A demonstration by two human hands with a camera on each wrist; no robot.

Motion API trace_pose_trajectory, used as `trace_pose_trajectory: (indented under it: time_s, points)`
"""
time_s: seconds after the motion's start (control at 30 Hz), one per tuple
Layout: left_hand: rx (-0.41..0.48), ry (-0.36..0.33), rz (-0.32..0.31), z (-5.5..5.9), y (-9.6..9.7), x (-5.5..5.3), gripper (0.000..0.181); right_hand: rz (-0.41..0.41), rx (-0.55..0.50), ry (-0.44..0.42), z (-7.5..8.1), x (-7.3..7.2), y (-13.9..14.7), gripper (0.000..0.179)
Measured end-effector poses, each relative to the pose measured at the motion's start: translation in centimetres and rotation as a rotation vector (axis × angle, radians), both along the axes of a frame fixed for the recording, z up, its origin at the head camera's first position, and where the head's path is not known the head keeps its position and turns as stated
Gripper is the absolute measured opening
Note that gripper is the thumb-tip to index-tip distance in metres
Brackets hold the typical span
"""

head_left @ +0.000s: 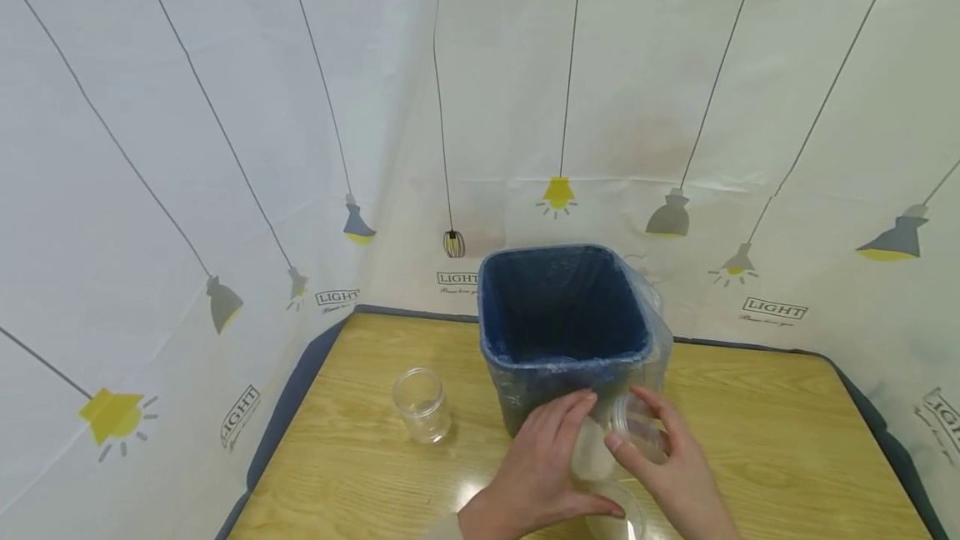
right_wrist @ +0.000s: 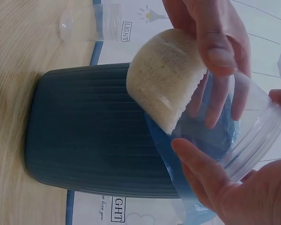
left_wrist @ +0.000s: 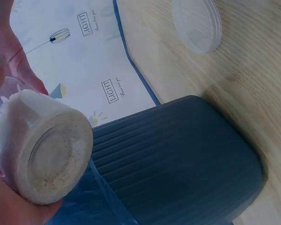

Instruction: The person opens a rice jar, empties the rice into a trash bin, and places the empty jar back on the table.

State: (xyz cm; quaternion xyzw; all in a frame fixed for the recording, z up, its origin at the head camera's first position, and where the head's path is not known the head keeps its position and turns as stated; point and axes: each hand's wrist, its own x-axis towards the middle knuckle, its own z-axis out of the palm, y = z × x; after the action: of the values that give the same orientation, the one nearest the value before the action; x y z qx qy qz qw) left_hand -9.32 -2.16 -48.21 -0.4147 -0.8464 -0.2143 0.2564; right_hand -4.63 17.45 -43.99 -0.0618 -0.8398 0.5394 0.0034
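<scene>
Both hands hold one clear plastic jar in front of the bin. It lies tilted, its base toward the left and its ringed mouth end toward the right. A pale, grainy mass like rice fills the base end. My left hand grips the body, thumb on one side and fingers seen through the clear wall on the other. My right hand holds the mouth end between thumb and fingers. The left wrist view shows the jar's round bottom close up. Under the hands a clear round lid-like disc lies on the table.
A dark blue ribbed bin with a thin translucent blue liner over its rim stands behind the hands. Left of it, an empty clear jar stands on the wooden table. A lamp-printed white sheet surrounds the table.
</scene>
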Motion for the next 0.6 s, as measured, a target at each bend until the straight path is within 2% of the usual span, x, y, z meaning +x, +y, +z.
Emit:
trace_pose_trajectory:
  time_s: [0.27,0.4,0.6]
  points:
    - [-0.035,0.157,0.066,0.02,0.21,-0.31,0.130,-0.010,-0.017,0.000,0.26,0.02,-0.37,0.073]
    - [-0.057,0.201,0.096,-0.01,0.25,-0.45,0.125,-0.012,-0.033,0.001,0.14,0.14,-0.48,0.073]
    - [-0.067,0.237,0.102,-0.20,-0.05,-0.57,0.114,0.021,-0.010,0.015,0.07,0.15,-0.56,0.074]
